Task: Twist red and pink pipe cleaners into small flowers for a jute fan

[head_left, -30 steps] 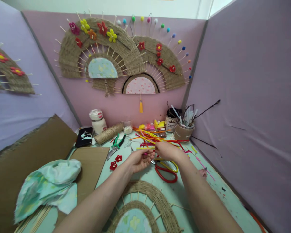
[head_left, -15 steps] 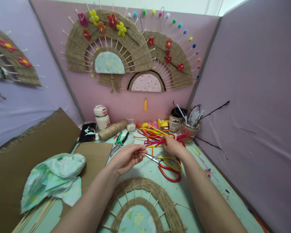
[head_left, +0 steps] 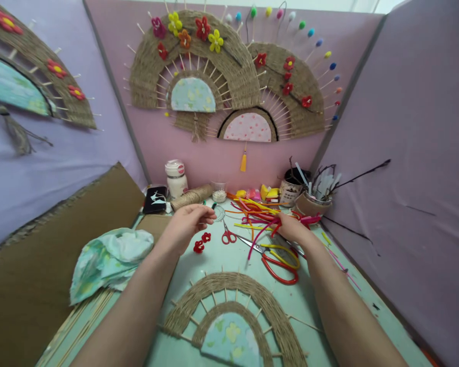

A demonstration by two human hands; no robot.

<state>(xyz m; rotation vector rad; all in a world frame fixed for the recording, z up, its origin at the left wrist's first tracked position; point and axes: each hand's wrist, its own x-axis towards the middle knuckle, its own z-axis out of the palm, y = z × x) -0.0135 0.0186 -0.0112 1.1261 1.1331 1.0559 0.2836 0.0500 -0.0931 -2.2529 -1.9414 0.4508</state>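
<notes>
My right hand (head_left: 291, 228) is closed at the near side of a tangle of red, pink, yellow and orange pipe cleaners (head_left: 258, 206), gripping some of them. A magenta pipe cleaner (head_left: 254, 243) sticks out below its fingers toward me. My left hand (head_left: 189, 224) hovers to the left, its fingers loosely bent, nothing visible in them. Just under it lie two small red pipe cleaner flowers (head_left: 199, 247). Small red-handled scissors (head_left: 228, 236) rest between the hands. Larger scissors with red and yellow handles (head_left: 281, 262) lie below my right hand. Nearest me is a woven twine fan (head_left: 248, 283).
At the back stand a white bottle (head_left: 176, 178), a twine roll (head_left: 191, 197), a cup of beads (head_left: 219, 193) and pots with twigs (head_left: 312, 204). Crumpled cloth (head_left: 107, 262) and cardboard (head_left: 61, 219) lie left. Finished fans (head_left: 195, 56) hang on the wall.
The view has turned left. My left hand has moved away from the large scissors, uncovering the small scissors and red flowers. My right hand stays at the pipe cleaners, where a magenta one now sticks out.
</notes>
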